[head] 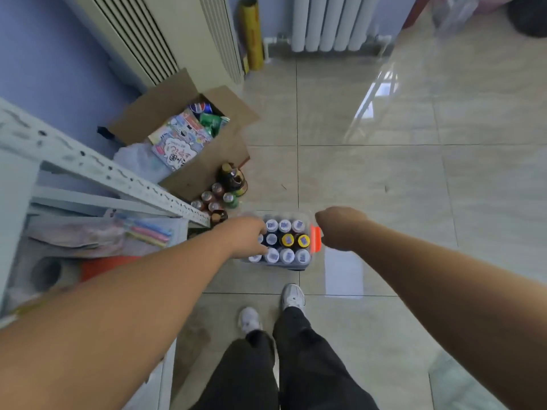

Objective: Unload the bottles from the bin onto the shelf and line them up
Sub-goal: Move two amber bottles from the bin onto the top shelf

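A clear plastic bin (307,263) with an orange latch (315,239) stands on the tiled floor in front of my feet. It is packed with upright bottles (285,242), most with white caps and two with yellow caps. My left hand (247,236) reaches into the bin's left end, with fingers and thumb curled round a bottle there that is mostly hidden. My right hand (337,229) hovers just right of the latch, fingers loosely curled downward, with nothing seen in it. The white metal shelf (103,176) stands at my left.
An open cardboard box (207,170) of packets and cans sits beyond the shelf, with several bottles (217,198) on the floor beside it. A radiator (328,22) and a yellow roll (251,34) stand at the far wall. Bare tiled floor (414,187) spreads to the right.
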A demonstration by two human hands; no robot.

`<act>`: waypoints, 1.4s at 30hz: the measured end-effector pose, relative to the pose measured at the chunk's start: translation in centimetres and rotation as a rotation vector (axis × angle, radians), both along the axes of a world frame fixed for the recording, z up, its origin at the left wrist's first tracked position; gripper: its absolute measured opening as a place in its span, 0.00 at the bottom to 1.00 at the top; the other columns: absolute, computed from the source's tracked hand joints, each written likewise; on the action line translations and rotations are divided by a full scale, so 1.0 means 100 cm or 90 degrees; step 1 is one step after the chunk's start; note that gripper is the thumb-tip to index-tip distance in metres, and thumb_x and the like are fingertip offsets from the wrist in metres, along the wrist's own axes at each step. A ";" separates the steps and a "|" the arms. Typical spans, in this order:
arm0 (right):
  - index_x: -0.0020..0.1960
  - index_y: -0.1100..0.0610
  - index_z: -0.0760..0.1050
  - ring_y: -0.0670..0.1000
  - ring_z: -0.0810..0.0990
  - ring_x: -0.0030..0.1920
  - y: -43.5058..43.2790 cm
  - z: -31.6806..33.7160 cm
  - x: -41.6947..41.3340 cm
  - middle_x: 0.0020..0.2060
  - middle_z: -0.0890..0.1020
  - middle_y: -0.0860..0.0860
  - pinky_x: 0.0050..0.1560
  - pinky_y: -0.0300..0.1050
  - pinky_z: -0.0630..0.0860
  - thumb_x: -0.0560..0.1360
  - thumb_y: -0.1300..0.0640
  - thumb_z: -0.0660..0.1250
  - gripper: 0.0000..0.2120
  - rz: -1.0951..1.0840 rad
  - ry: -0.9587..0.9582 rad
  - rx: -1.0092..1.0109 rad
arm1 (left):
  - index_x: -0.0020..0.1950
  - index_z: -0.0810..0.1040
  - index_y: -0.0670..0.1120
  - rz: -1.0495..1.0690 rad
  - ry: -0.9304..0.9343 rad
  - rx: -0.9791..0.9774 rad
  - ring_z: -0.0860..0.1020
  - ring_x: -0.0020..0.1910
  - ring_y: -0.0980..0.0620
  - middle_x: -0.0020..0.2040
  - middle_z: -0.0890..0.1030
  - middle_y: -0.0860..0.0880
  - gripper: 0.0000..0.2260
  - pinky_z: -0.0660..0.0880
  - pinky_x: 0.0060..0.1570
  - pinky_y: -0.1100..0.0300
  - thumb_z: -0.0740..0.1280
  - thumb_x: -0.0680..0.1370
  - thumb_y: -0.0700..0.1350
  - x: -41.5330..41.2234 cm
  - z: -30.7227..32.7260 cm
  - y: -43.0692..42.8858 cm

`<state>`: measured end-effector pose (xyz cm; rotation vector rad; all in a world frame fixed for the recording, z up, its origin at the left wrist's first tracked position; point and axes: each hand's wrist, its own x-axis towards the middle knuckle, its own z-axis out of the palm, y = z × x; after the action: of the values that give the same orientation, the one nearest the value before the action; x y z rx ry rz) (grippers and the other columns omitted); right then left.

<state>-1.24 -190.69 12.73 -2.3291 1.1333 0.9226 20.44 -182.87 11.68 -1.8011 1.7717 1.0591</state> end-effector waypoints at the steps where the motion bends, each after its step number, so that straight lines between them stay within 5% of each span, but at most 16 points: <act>1: 0.57 0.56 0.76 0.58 0.81 0.54 -0.005 -0.023 0.002 0.54 0.81 0.54 0.44 0.46 0.75 0.74 0.58 0.64 0.12 -0.002 0.003 0.005 | 0.56 0.79 0.46 0.012 0.010 0.005 0.80 0.51 0.44 0.53 0.81 0.46 0.18 0.78 0.48 0.51 0.70 0.74 0.57 -0.001 -0.021 -0.008; 6: 0.56 0.56 0.75 0.58 0.81 0.53 -0.008 -0.114 0.006 0.51 0.81 0.53 0.40 0.46 0.70 0.75 0.58 0.63 0.10 -0.060 -0.017 0.019 | 0.64 0.76 0.46 0.114 0.063 0.016 0.79 0.55 0.45 0.59 0.80 0.46 0.22 0.73 0.45 0.56 0.69 0.75 0.57 -0.016 -0.115 -0.023; 9: 0.54 0.56 0.74 0.57 0.80 0.51 -0.002 -0.168 0.008 0.50 0.81 0.53 0.39 0.47 0.69 0.75 0.56 0.63 0.08 -0.076 -0.042 0.008 | 0.55 0.76 0.50 0.147 0.097 0.038 0.79 0.52 0.45 0.56 0.81 0.47 0.14 0.75 0.45 0.54 0.69 0.75 0.56 -0.030 -0.167 -0.023; 14: 0.54 0.57 0.76 0.59 0.75 0.56 0.011 -0.235 0.011 0.50 0.81 0.56 0.42 0.49 0.66 0.76 0.51 0.64 0.12 -0.088 -0.084 -0.035 | 0.58 0.76 0.47 0.197 0.112 0.012 0.80 0.54 0.44 0.56 0.81 0.47 0.15 0.77 0.49 0.50 0.71 0.75 0.52 -0.050 -0.230 -0.018; 18: 0.51 0.59 0.77 0.60 0.74 0.56 0.020 -0.265 0.021 0.47 0.83 0.57 0.44 0.48 0.62 0.73 0.56 0.66 0.09 -0.094 -0.071 -0.082 | 0.56 0.77 0.47 0.239 0.122 -0.032 0.80 0.53 0.42 0.53 0.82 0.46 0.14 0.78 0.49 0.47 0.70 0.75 0.53 -0.058 -0.258 -0.014; 22: 0.46 0.59 0.78 0.61 0.75 0.55 0.027 -0.280 0.027 0.43 0.84 0.57 0.50 0.51 0.68 0.71 0.51 0.68 0.11 -0.104 -0.067 -0.137 | 0.57 0.75 0.48 0.262 0.131 -0.073 0.80 0.54 0.41 0.54 0.83 0.46 0.15 0.75 0.45 0.51 0.70 0.75 0.53 -0.060 -0.280 -0.014; 26: 0.45 0.57 0.77 0.60 0.74 0.52 0.030 -0.288 0.024 0.40 0.84 0.55 0.44 0.49 0.61 0.69 0.52 0.68 0.09 -0.116 -0.078 -0.173 | 0.59 0.77 0.50 0.305 0.184 -0.100 0.80 0.52 0.43 0.52 0.84 0.49 0.16 0.76 0.47 0.51 0.72 0.73 0.51 -0.059 -0.288 -0.011; 30: 0.45 0.57 0.76 0.61 0.78 0.46 0.023 -0.266 0.018 0.39 0.83 0.56 0.41 0.48 0.60 0.69 0.48 0.68 0.13 -0.131 -0.124 -0.159 | 0.60 0.78 0.50 0.349 0.218 -0.108 0.81 0.51 0.43 0.51 0.84 0.48 0.17 0.78 0.50 0.48 0.73 0.73 0.53 -0.049 -0.269 -0.016; 34: 0.55 0.60 0.74 0.63 0.79 0.47 -0.004 -0.203 0.023 0.47 0.80 0.58 0.39 0.48 0.70 0.73 0.50 0.67 0.16 -0.274 -0.232 -0.042 | 0.55 0.80 0.52 0.350 0.262 -0.125 0.81 0.48 0.48 0.46 0.84 0.52 0.15 0.78 0.50 0.50 0.74 0.72 0.55 -0.029 -0.205 -0.038; 37: 0.65 0.60 0.72 0.61 0.80 0.53 -0.033 -0.125 0.029 0.54 0.82 0.58 0.43 0.46 0.72 0.75 0.48 0.67 0.23 -0.331 -0.296 -0.043 | 0.50 0.81 0.56 0.321 0.267 -0.167 0.81 0.46 0.52 0.43 0.83 0.55 0.12 0.76 0.44 0.57 0.74 0.70 0.57 -0.011 -0.129 -0.069; 42: 0.63 0.55 0.75 0.55 0.77 0.46 -0.091 0.038 0.041 0.52 0.81 0.54 0.40 0.43 0.71 0.69 0.46 0.73 0.26 -0.341 -0.339 -0.049 | 0.43 0.80 0.58 0.259 0.275 -0.222 0.81 0.42 0.54 0.40 0.83 0.57 0.10 0.74 0.38 0.59 0.76 0.67 0.59 0.020 0.029 -0.127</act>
<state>2.90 -199.75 16.56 -1.9745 1.4423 0.0609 22.49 -195.55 14.54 -2.3586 1.9769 1.4590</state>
